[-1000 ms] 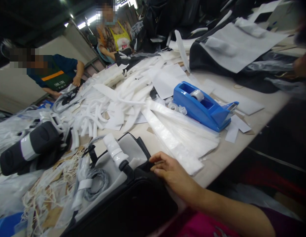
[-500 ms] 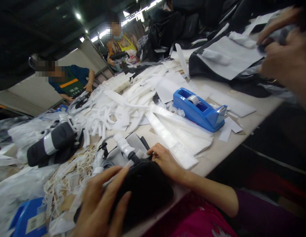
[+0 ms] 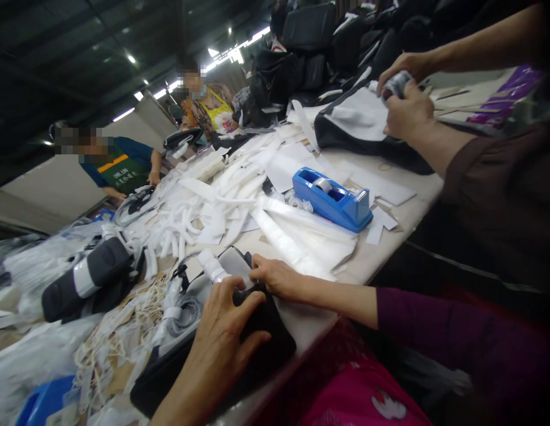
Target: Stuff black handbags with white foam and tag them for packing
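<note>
A black bag (image 3: 275, 337) lies at the table's near edge, its mouth open and its pale lining (image 3: 235, 263) showing. A handle wrapped in white material (image 3: 212, 266) rises from it. My left hand (image 3: 226, 322) reaches over the bag from the near side, fingertips at the base of the handle, thumb and fingers spread. At the bag's far rim, my right hand (image 3: 275, 277) has its fingers closed on the black edge; the exact grip is partly hidden. A coil of clear-wrapped cord or strap (image 3: 186, 315) lies inside, left of my left hand.
A blue tape dispenser (image 3: 332, 198) stands beyond white foam sheets (image 3: 297, 236). Another black bag (image 3: 86, 275) and tangled strings (image 3: 110, 331) lie on the left. A co-worker's hands (image 3: 403, 94) work over a bag at right; two people (image 3: 124, 165) are across the table.
My left hand has moved right and away from me, onto the bag by the handle. My right hand stays at the rim. The view has shifted, bringing the co-worker's arms further in.
</note>
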A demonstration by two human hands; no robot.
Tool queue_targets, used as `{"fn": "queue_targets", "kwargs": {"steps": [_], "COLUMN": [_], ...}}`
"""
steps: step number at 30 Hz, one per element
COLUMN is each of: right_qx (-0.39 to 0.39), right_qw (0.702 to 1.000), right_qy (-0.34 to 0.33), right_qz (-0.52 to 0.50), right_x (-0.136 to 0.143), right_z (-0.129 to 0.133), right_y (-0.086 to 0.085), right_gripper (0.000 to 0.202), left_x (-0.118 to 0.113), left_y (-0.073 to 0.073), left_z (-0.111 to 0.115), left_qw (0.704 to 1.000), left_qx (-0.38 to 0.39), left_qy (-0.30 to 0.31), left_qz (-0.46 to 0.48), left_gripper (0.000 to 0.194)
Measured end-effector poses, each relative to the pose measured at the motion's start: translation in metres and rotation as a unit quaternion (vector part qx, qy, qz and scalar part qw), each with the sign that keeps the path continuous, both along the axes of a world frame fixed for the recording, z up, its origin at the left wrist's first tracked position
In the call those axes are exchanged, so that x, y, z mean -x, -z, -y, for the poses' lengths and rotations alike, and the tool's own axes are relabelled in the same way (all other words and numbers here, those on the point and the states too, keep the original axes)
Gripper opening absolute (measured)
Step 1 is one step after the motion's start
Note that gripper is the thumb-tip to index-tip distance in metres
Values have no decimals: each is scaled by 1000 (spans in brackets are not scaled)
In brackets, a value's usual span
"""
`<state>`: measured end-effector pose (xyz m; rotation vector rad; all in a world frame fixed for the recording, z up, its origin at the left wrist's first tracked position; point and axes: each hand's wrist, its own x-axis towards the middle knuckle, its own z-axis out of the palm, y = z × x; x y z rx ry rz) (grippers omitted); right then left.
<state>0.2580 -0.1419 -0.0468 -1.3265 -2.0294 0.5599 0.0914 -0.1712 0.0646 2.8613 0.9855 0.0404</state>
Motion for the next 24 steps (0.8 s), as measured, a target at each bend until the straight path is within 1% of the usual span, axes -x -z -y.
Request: {"fn": "queue_targets", "kwargs": {"steps": [2, 5, 7, 10, 12, 14, 17, 19, 21, 24], "right_qx": [-24, -55, -79, -102, -88, -58, -31, -38, -55, -83], "right_qw": [1000, 998, 997, 994, 993, 989, 979, 980, 986, 993], "right_qy": [-6, 8, 13, -6, -19, -37, -94, -110, -86, -44], "right_qz": [5, 4, 0, -26, -74, -132, -177, -163, -130, -76], "right_x": [2, 4, 4, 0, -6, -11, -15, -12, -7, 1], "right_z": [-1, -4, -8, -15, -17, -16, -9, -3, 2, 3], "right_y": [0, 0, -1, 0, 2, 4, 10, 15, 19, 20], "right_gripper": [12, 8, 7, 11, 17, 22, 29, 35, 39, 30], "left_x": [2, 2, 2, 1, 2, 3, 6, 8, 9, 9], "left_y": [0, -1, -3, -4, -3, -1, 0, 0, -1, -2], "left_z": [4, 12, 17, 25, 28, 28, 26, 24, 24, 25], "left_qw": [1000, 1000, 1000, 998, 998, 999, 998, 997, 997, 997], "left_qx": [0, -5, -5, 10, 12, 3, -4, -9, -16, -19], "left_qy": [1, 10, 25, 53, 53, 44, 59, 73, 79, 80], "left_qz": [7, 9, 1, -20, -17, -1, 10, 8, 6, 4], "left_gripper": [39, 36, 34, 30, 30, 32, 32, 31, 30, 29]}}
